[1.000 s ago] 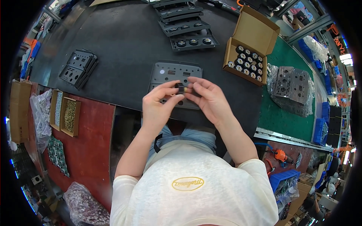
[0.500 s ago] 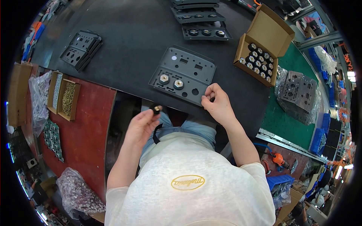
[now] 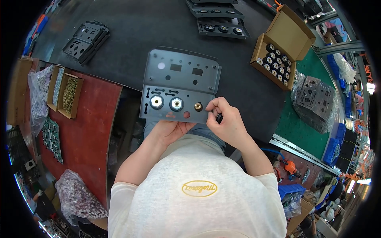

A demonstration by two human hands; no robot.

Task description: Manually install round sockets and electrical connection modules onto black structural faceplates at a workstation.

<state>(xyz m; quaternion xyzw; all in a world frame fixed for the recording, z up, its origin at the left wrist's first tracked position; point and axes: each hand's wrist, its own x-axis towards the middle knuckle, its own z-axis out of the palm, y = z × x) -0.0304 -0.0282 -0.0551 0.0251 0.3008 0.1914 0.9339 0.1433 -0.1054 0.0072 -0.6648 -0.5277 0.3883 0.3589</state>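
Observation:
A grey metal panel (image 3: 180, 77) with a bent-up back is tilted at the table's near edge. Two hex nuts with black rims, one left (image 3: 156, 102) and one right (image 3: 176, 104), sit in its front row. A brass threaded fitting (image 3: 198, 106) pokes up through the hole beside them. My left hand (image 3: 170, 131) is under the panel's front edge, gripping it from below; skin shows through the holes and some fingers are hidden. At the panel's right corner, my right hand (image 3: 227, 121) is closed around a small black round part (image 3: 219, 118).
An open cardboard box (image 3: 274, 65) of hex-nut parts stands at the right. Assembled panels (image 3: 224, 29) are stacked at the back, bare ones (image 3: 86, 41) at far left. Trays of small hardware (image 3: 70, 95) lie left; a wrapped stack of metal plates (image 3: 315, 97) sits right.
The panel has come nearer and tilted up. My left hand has gone beneath it, and the brass fitting it held now shows through the third hole. My right hand stays at the right corner.

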